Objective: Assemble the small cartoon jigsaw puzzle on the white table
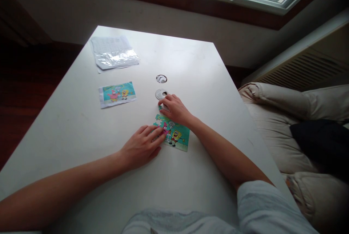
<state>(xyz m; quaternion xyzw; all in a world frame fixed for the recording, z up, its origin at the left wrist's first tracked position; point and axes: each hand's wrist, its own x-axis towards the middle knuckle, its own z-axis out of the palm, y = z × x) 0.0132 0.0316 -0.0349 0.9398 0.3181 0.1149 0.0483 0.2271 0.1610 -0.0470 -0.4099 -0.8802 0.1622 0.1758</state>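
A partly joined jigsaw puzzle point(180, 132) with cartoon figures on a teal ground lies flat before me, its upper left edge ragged with gaps. My left hand point(143, 141) rests on its left side, fingers stretched out and covering part of the picture. Just above the puzzle's top edge, my right hand point(174, 108) has thumb and fingers closed around a small teal puzzle piece point(160, 107), which is partly hidden by the fingers. Left of the hands lies a picture card point(117, 95) showing the same cartoon scene.
On the white table point(81, 146) a round metal cap point(160, 94) sits close beyond my right hand, with a round hole point(161, 79) behind it. Papers in a clear plastic sleeve point(114, 52) lie at the far left. A beige sofa point(272, 125) stands on the right.
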